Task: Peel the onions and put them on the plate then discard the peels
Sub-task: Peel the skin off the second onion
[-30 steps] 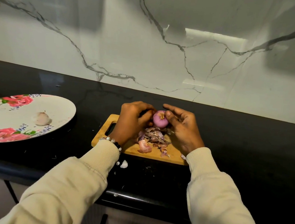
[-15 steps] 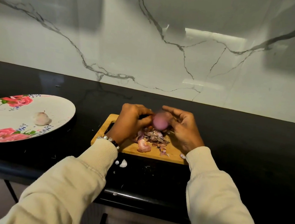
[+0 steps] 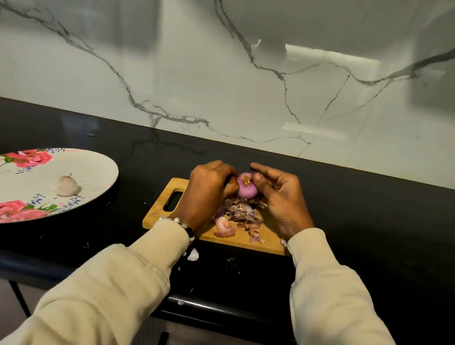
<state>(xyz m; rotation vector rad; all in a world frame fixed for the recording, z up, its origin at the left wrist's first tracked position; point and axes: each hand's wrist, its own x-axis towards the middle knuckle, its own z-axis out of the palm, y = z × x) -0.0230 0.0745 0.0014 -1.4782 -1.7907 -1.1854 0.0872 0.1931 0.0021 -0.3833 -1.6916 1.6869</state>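
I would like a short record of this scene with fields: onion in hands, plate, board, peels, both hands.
onion in hands: purple onion, held above the board
plate: floral plate at left, one peeled onion on it
board: wooden cutting board on the black counter
peels: pile on the board
left hand: grips the onion
right hand: fingers on the onion

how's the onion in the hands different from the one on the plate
The held onion is purple and glossy; the plate onion is pale, almost white. The held onion sits between the left hand and right hand above the cutting board; the plate onion rests alone on the floral plate. Both are small and round.
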